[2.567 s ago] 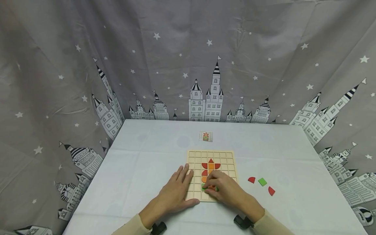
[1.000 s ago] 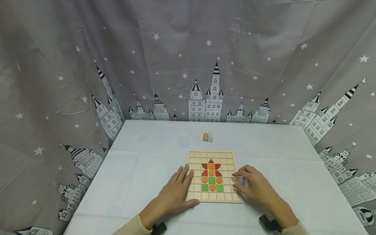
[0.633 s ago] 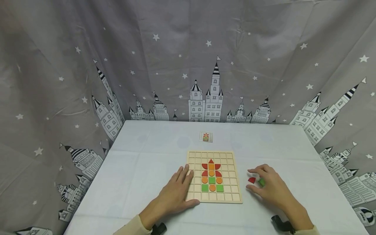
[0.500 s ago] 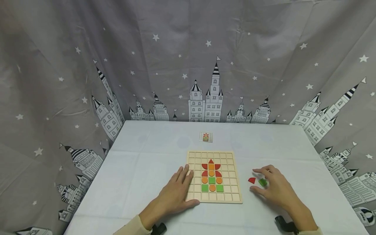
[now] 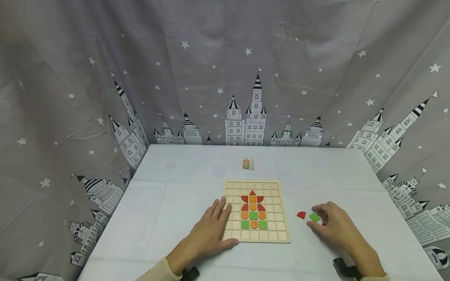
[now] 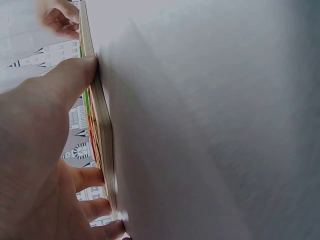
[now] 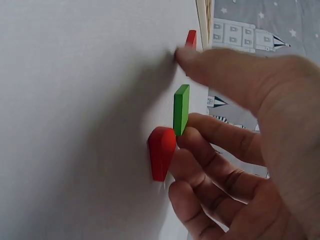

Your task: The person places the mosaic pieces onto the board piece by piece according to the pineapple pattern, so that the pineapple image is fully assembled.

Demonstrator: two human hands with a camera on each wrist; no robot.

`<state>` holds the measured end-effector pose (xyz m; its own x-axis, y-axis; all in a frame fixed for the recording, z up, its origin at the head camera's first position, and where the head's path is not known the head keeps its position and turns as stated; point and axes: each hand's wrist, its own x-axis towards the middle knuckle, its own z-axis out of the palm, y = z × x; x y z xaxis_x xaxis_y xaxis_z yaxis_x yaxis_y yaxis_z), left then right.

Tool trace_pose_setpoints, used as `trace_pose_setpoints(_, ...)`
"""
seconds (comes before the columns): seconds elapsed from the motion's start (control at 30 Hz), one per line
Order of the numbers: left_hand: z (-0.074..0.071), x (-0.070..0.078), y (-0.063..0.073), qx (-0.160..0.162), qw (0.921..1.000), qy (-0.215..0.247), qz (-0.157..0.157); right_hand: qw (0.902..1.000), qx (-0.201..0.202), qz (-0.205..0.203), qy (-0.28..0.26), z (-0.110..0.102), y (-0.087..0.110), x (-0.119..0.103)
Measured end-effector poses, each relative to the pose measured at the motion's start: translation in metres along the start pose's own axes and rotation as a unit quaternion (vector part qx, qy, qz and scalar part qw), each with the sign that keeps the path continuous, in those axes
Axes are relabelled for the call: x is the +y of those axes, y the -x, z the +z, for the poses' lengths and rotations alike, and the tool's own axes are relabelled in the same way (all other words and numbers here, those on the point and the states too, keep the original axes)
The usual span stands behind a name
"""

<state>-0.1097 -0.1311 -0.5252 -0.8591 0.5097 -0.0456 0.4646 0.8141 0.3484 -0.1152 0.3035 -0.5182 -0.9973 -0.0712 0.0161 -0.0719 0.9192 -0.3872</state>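
A wooden grid board (image 5: 274, 235) lies on the table, bearing red, orange and green tiles (image 5: 254, 215) in a figure. My left hand (image 5: 207, 230) rests along its left side; in the left wrist view the thumb (image 6: 82, 70) and fingertips lie at the board's edge. To the right of the board, my right hand (image 5: 335, 224) reaches low over the loose pieces, thumb and fingers apart. Between them lies a green square tile (image 5: 314, 217). One red quarter-circle tile (image 5: 301, 215) lies left of it; another red tile (image 7: 162, 152), partly hidden by my hand in the head view, sits beside the fingers.
A small pattern card (image 5: 246, 163) lies behind the board. White cloth (image 5: 183, 171) covers the table, and a grey curtain (image 5: 211, 58) printed with castles and stars hangs around its back and sides.
My right hand went from the board out to the loose pieces on the right and on past the left red tile to the green one. The left hand stays on the board.
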Motion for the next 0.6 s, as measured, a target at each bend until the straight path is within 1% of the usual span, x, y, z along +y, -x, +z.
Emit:
trace_pose_setpoints(0.2, -0.0010, 0.0004, 0.0000, 0.000, 1.0000, -0.001, 0.001, 0.9994, 0.016, -0.020, -0.023, 0.0025, -0.0020, -0.0040)
trace_pose_setpoints(0.43, -0.0018, 0.0010, 0.0008, -0.003, 1.0000, 0.005, 0.000, 0.9985, 0.033, -0.038, -0.023, 0.0040, -0.0025, -0.0052)
trace_pose_setpoints(0.6, -0.0012, 0.0006, 0.0004, -0.003, 1.0000, -0.001, -0.001, 0.9964, 0.061, -0.054, -0.024, 0.0024, -0.0022, -0.0059)
